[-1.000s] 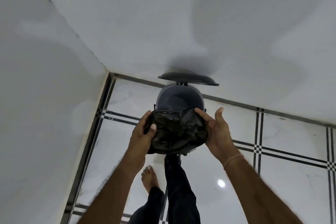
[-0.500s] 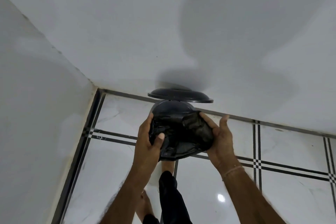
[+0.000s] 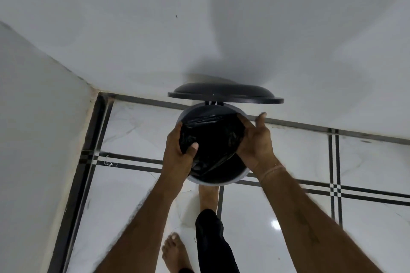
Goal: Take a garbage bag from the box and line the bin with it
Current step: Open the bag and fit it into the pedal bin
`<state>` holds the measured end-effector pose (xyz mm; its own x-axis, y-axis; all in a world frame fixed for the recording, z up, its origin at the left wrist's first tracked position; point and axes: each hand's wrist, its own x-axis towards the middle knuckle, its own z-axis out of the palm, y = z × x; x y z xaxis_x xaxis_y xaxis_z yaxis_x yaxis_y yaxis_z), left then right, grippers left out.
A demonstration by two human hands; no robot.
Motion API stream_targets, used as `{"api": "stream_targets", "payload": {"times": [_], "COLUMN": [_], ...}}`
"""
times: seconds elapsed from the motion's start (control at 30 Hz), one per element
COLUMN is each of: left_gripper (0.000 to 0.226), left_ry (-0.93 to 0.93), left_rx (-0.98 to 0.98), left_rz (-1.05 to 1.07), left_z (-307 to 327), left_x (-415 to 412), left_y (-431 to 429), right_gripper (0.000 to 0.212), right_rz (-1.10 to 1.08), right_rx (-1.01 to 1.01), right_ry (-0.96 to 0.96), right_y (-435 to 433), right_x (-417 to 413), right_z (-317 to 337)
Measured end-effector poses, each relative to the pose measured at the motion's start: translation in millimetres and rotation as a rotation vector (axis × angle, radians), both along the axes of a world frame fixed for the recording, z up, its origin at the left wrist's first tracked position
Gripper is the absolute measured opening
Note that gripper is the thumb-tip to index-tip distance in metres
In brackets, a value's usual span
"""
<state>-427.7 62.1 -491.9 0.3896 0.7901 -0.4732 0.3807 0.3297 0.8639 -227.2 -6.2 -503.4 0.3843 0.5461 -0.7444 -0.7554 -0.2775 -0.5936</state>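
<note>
A round grey pedal bin (image 3: 206, 182) stands on the floor against the wall, its dark lid (image 3: 224, 94) swung up. A black garbage bag (image 3: 213, 137) is spread over the bin's mouth and sags into it. My left hand (image 3: 178, 153) grips the bag's left edge, thumb on top. My right hand (image 3: 255, 142) holds the bag's right edge at the rim, fingers partly inside the fold. The bin's inside is hidden by the bag. No box is in view.
White walls meet in a corner at the left (image 3: 95, 91). The glossy white tiled floor (image 3: 137, 195) has dark grid lines. One bare foot (image 3: 207, 197) rests at the bin's base, seemingly on the pedal; the other foot (image 3: 175, 250) stands behind.
Both hands have lowered the bag from above the bin into its mouth. The view has tilted down and closer, so the bin's front rim now shows.
</note>
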Motion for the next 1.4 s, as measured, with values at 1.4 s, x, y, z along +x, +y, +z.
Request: {"api": "stream_targets", "payload": {"times": [1.4], "left_gripper": [0.025], "left_ry": [-0.235], "left_rx": [-0.322], "left_rz": [0.104], "left_z": [-70.4], "left_x": [-2.7], "left_y": [75.6], "right_gripper": [0.024], "right_rz": [0.403], "right_rx": [0.086], "right_ry": [-0.469], "right_y": [-29.7], "right_x": [82.1], "right_z": [-59.7]}}
